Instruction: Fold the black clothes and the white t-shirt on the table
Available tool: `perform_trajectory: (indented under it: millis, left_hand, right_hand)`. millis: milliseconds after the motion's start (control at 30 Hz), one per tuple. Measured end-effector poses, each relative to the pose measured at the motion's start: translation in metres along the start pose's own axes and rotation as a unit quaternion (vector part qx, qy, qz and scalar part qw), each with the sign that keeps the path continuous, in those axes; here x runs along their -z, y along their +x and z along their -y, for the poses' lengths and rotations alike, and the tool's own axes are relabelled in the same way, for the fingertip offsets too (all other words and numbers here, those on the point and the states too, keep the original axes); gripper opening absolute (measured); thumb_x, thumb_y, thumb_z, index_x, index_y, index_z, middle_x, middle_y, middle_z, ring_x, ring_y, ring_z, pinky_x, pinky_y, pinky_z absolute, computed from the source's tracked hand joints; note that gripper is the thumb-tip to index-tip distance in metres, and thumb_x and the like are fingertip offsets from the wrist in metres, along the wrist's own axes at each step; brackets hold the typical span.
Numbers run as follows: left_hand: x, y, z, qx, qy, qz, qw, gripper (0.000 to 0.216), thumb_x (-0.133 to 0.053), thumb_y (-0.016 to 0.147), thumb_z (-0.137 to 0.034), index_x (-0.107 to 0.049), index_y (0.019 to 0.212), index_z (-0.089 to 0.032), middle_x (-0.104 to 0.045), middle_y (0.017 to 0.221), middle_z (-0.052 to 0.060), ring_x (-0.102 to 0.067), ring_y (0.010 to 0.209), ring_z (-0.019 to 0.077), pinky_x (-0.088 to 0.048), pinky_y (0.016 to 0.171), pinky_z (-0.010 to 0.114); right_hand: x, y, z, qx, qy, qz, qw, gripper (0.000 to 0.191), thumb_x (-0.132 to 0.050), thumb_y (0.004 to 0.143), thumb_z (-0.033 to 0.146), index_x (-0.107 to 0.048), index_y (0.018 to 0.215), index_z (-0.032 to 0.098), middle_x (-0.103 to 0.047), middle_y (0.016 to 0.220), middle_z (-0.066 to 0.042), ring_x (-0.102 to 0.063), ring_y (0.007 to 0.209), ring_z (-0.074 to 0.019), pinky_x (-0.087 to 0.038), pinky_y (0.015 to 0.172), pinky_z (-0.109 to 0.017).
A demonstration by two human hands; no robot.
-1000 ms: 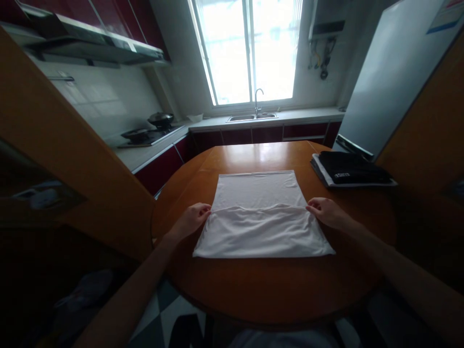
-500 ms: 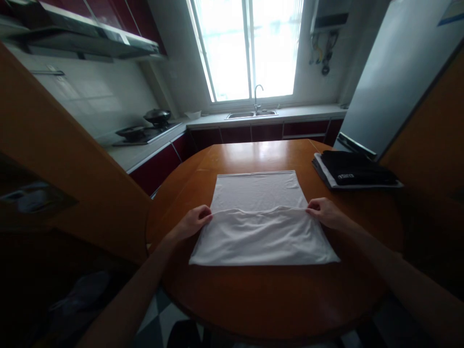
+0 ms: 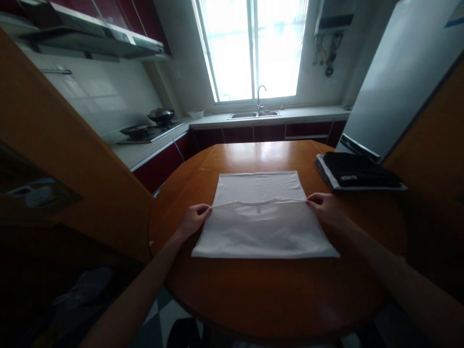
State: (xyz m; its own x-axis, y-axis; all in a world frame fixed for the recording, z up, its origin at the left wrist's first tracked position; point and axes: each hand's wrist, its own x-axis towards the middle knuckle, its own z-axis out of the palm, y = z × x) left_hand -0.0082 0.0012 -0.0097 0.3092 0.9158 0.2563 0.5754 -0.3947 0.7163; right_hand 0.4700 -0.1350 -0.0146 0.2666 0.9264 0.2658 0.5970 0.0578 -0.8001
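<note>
A white T-shirt (image 3: 261, 232) lies on the round wooden table, its near part folded over onto the far part. My left hand (image 3: 195, 218) pinches the left end of the folded-over edge. At the right end of that same edge, my right hand (image 3: 322, 207) grips the cloth between thumb and fingers. The edge is drawn fairly straight between both hands, dipping slightly near the neckline. Beyond it, the far part of the shirt lies flat on the table.
On the table's right side rests a stack of folded clothes (image 3: 362, 169), black on top with white lettering. The wooden table (image 3: 261, 295) has a rounded near edge. Behind stand a counter with a sink (image 3: 255, 114), a stove with pans (image 3: 161, 116) and a fridge (image 3: 402, 72).
Both hands have shifted slightly away from me, carrying the folded-over edge farther up the shirt. The folded layer looks smoother and tauter, and the near fold has slid forward a little.
</note>
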Motion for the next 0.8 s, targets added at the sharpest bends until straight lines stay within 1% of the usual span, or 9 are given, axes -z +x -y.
perform_trajectory:
  millis: [167,233,333,400,467,500,600,700,800]
  left_hand:
    - [-0.005,0.009,0.010,0.004,0.026,0.029,0.999,0.041,-0.063,0.083,-0.055,-0.076,0.090,-0.016,-0.077,0.088,0.007,-0.070,0.082,0.0242,-0.053,0.072,0.031]
    - [-0.006,0.010,0.009,0.004,0.031,0.014,0.999,0.041,-0.062,0.083,-0.053,-0.075,0.093,-0.015,-0.076,0.090,0.008,-0.070,0.082,0.0244,-0.054,0.073,0.033]
    - [-0.007,0.004,-0.001,-0.051,0.079,-0.039,0.995,0.038,-0.059,0.087,-0.046,-0.073,0.102,-0.014,-0.072,0.101,0.011,-0.069,0.087,0.0243,-0.057,0.081,0.037]
    - [-0.009,-0.007,-0.013,-0.116,0.120,-0.033,0.985,0.034,-0.056,0.092,-0.041,-0.071,0.109,-0.016,-0.070,0.111,0.011,-0.068,0.098,0.0249,-0.055,0.092,0.040]
    - [-0.011,-0.020,-0.026,-0.174,0.154,0.006,0.973,0.032,-0.054,0.096,-0.037,-0.070,0.117,-0.019,-0.068,0.120,0.011,-0.065,0.112,0.0256,-0.051,0.102,0.043]
    - [-0.013,-0.027,-0.032,-0.197,0.169,0.030,0.965,0.032,-0.053,0.098,-0.037,-0.068,0.122,-0.021,-0.067,0.126,0.010,-0.062,0.118,0.0257,-0.049,0.107,0.044]
    - [-0.019,-0.045,-0.045,-0.241,0.212,0.103,0.941,0.042,-0.050,0.102,-0.038,-0.058,0.141,-0.024,-0.054,0.149,0.009,-0.050,0.138,0.0266,-0.040,0.117,0.047]
    - [-0.021,-0.060,-0.043,-0.236,0.259,0.173,0.920,0.056,-0.046,0.103,-0.045,-0.042,0.155,-0.025,-0.036,0.163,0.010,-0.029,0.152,0.0305,-0.029,0.122,0.053]
    - [-0.017,-0.072,-0.033,-0.206,0.296,0.225,0.905,0.061,-0.041,0.104,-0.053,-0.032,0.160,-0.030,-0.024,0.167,0.007,-0.019,0.155,0.0320,-0.022,0.123,0.056]
  right_hand:
    - [-0.010,0.009,-0.019,-0.007,-0.038,0.026,0.999,0.023,-0.063,0.075,0.038,-0.074,0.076,0.018,-0.076,0.079,-0.008,-0.069,0.075,-0.0242,-0.049,0.067,-0.032]
    - [-0.009,0.010,-0.022,-0.010,-0.055,0.035,0.998,0.021,-0.063,0.077,0.036,-0.074,0.078,0.018,-0.076,0.080,-0.008,-0.069,0.076,-0.0239,-0.050,0.068,-0.032]
    - [-0.009,0.005,-0.017,-0.016,-0.130,0.026,0.991,0.019,-0.061,0.082,0.032,-0.073,0.082,0.017,-0.075,0.083,-0.009,-0.069,0.078,-0.0238,-0.051,0.071,-0.033]
    - [-0.011,-0.004,-0.007,0.013,-0.208,-0.008,0.978,0.021,-0.059,0.086,0.031,-0.074,0.091,0.017,-0.074,0.092,-0.012,-0.068,0.088,-0.0265,-0.053,0.079,-0.036]
    - [-0.018,-0.015,0.007,0.069,-0.259,-0.029,0.963,0.026,-0.054,0.091,0.029,-0.073,0.102,0.016,-0.071,0.105,-0.014,-0.065,0.102,-0.0292,-0.052,0.090,-0.041]
    - [-0.023,-0.022,0.015,0.098,-0.268,-0.026,0.958,0.028,-0.050,0.094,0.029,-0.073,0.107,0.017,-0.070,0.112,-0.015,-0.063,0.109,-0.0293,-0.051,0.096,-0.041]
    - [-0.040,-0.045,0.033,0.156,-0.271,0.021,0.950,0.038,-0.042,0.099,0.027,-0.066,0.126,0.017,-0.063,0.134,-0.014,-0.056,0.126,-0.0270,-0.046,0.107,-0.041]
    - [-0.054,-0.069,0.035,0.178,-0.300,0.061,0.935,0.050,-0.041,0.101,0.033,-0.052,0.146,0.015,-0.044,0.157,-0.015,-0.039,0.145,-0.0287,-0.036,0.117,-0.047]
    - [-0.056,-0.088,0.024,0.163,-0.332,0.097,0.924,0.057,-0.038,0.103,0.043,-0.046,0.151,0.014,-0.035,0.162,-0.015,-0.028,0.152,-0.0288,-0.027,0.122,-0.050]
